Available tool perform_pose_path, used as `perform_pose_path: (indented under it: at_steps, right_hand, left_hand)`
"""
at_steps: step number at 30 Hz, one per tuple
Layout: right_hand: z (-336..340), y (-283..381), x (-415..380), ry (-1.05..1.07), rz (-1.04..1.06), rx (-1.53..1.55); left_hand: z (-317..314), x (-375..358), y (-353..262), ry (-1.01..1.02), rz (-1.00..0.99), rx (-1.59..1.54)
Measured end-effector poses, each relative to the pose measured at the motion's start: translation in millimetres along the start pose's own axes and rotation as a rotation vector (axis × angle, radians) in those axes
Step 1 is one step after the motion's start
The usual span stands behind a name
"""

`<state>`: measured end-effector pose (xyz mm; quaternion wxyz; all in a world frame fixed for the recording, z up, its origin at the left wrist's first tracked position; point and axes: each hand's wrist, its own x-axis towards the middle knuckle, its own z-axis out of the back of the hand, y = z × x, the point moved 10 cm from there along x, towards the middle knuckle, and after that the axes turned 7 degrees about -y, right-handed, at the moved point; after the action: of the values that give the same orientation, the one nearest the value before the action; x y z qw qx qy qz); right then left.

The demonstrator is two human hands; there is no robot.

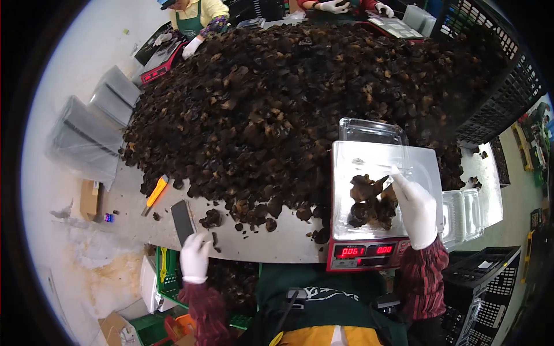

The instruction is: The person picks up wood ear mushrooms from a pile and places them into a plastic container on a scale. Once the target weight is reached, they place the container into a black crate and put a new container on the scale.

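Observation:
My right hand [416,210], in a white glove, reaches over the weighing scale [362,255] from its right side. Its index finger is stretched out beside a small heap of dark wood ear mushrooms [372,203]. These lie in a clear plastic container on the white scale plate [346,158]; the red display reads 0.061. The undersides of the right fingers are hidden. My left hand [195,256], also gloved, hovers at the table's front edge by a dark phone [183,221]. Its fingers are loosely bent and apart, and I see nothing in them.
A huge pile of wood ear mushrooms [277,104] covers the table. An orange utility knife [156,193] lies left. Clear containers [464,213] stand right, beneath a black crate [505,98]. Co-workers' gloved hands [191,47] are at the far side. A green crate [168,277] is below.

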<state>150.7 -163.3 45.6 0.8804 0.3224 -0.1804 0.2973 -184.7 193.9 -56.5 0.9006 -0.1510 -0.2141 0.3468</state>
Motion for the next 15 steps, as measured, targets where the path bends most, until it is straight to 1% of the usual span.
perform_pose_path:
  at_steps: [1,2,4,6,7,8,10,12,13,15]
  right_hand:
    - [-11,11,5,0.059,0.113,-0.050]
    - [-20,21,7,0.116,0.226,-0.103]
    - [-18,14,13,0.103,0.220,-0.075]
    - [-5,4,19,0.064,0.206,-0.044]
    - [7,-2,19,0.003,0.176,-0.014]
    - [9,-12,16,0.080,0.138,-0.106]
    - [3,-19,1,0.198,0.156,-0.183]
    - [-10,-7,-9,0.255,0.217,-0.265]
    - [-20,-12,-14,0.289,0.219,-0.290]
    - [-28,-20,-16,0.284,0.221,-0.329]
  left_hand:
    - [-11,7,-17,0.079,0.080,-0.119]
    - [-20,10,-29,0.006,-0.017,-0.146]
    - [-42,15,-43,0.000,-0.041,-0.149]
    - [-50,20,-67,-0.042,-0.086,-0.236]
    - [-51,21,-78,-0.072,-0.116,-0.286]
    - [-54,21,-89,-0.068,-0.117,-0.297]
    - [-61,22,-105,-0.029,-0.029,-0.507]
    - [-64,22,-132,-0.052,-0.161,-0.532]
    - [-66,24,-142,-0.048,-0.168,-0.558]
    - [-70,26,-155,-0.046,-0.175,-0.582]
